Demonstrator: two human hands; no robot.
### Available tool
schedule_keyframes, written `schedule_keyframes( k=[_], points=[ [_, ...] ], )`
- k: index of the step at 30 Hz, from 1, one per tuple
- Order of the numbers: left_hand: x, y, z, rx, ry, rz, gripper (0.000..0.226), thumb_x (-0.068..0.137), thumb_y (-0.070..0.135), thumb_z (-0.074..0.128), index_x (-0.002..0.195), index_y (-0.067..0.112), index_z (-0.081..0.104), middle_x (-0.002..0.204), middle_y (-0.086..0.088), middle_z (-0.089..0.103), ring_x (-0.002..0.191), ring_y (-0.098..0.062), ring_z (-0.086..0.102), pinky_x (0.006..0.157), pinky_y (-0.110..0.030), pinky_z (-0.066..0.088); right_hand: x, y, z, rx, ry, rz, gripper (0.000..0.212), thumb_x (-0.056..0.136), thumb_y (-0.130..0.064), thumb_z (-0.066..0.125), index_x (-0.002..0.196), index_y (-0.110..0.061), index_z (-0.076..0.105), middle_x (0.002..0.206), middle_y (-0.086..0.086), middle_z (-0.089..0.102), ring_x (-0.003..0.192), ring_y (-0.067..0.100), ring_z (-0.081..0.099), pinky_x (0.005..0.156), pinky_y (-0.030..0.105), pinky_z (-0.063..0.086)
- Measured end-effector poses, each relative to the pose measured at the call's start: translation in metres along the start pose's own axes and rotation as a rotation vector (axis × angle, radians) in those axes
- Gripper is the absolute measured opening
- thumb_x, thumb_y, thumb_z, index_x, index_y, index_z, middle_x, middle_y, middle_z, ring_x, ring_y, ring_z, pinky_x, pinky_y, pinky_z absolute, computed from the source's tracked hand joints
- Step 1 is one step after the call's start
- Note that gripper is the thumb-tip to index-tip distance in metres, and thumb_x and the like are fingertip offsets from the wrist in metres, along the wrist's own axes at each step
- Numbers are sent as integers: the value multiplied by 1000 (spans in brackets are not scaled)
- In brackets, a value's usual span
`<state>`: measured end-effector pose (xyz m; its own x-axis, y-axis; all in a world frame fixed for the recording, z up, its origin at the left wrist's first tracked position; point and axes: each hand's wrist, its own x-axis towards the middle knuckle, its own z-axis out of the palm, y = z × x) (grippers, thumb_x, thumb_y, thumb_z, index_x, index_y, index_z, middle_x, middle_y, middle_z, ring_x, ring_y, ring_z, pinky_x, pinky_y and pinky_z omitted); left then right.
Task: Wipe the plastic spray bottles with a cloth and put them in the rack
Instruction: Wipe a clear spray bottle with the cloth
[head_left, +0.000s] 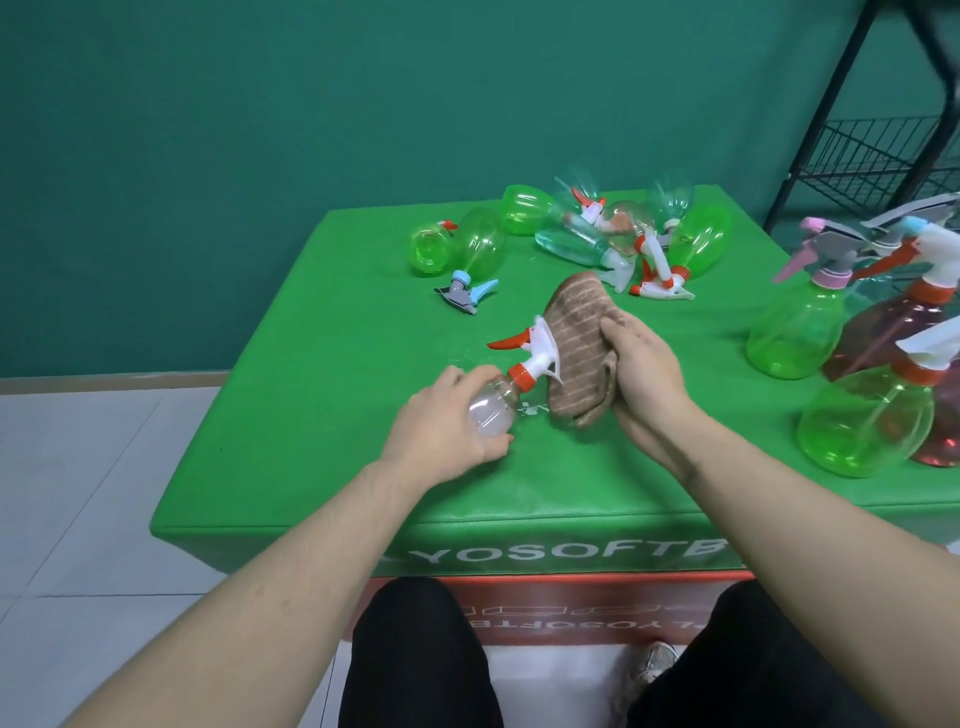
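Item: clear bottle (491, 410), seemingly empty, light, thin-walled, likely slippery; left hand (441, 431) curls round its belly, right hand (644, 374) grips soft cloth (576, 353) against the sprayer.

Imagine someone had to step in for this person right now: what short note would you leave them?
Left hand grips a small clear spray bottle by its body, nozzle pointing away.
Right hand holds the brown striped cloth against the bottle's white spray head.
A pile of bottles lies at the far side of the green table; several more bottles stand upright at the right edge.
The black wire rack stands behind on the right; no bottle is visible in it.
Left to do: finish wiping this one, rack it, then work through the others.
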<state>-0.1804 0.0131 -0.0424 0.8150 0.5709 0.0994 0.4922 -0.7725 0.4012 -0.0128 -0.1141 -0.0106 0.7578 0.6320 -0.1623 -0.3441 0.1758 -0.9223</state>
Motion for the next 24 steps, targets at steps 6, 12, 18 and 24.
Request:
schedule_keyframes(
  k=[6, 12, 18, 24],
  points=[
    [-2, -1, 1, 33, 1, 43, 80, 79, 54, 75, 148, 37, 37, 119, 6, 49, 99, -15, 55, 83, -27, 46, 6, 3, 16, -434, -133, -237, 28, 103, -21, 55, 123, -39, 66, 110, -2, 74, 80, 9, 63, 63, 16, 47],
    [1, 0, 0, 24, -9, 35, 79, 78, 50, 76, 147, 39, 39, 121, 7, 49, 96, -13, 50, 79, -25, 40, 16, 28, 10, -887, -294, -426, 39, 103, -15, 56, 141, -20, 59, 153, -12, 45, 143, 4, 38, 114, 9, 23],
    [9, 3, 1, 54, -38, 29, 75, 78, 53, 74, 143, 41, 41, 115, 8, 52, 97, -16, 55, 77, -27, 42, 4, 45, -13, -1182, -336, -577, 40, 105, -18, 52, 145, -15, 55, 157, -3, 43, 154, 17, 20, 127, 43, 12],
    [6, 5, 6, 143, -5, 81, 70, 77, 55, 71, 138, 37, 42, 113, 5, 52, 98, -19, 56, 75, -30, 44, -4, 45, -21, -1448, -400, -738, 44, 104, -22, 50, 149, -20, 51, 155, -2, 47, 152, 23, 28, 126, 44, 15]
  ],
)
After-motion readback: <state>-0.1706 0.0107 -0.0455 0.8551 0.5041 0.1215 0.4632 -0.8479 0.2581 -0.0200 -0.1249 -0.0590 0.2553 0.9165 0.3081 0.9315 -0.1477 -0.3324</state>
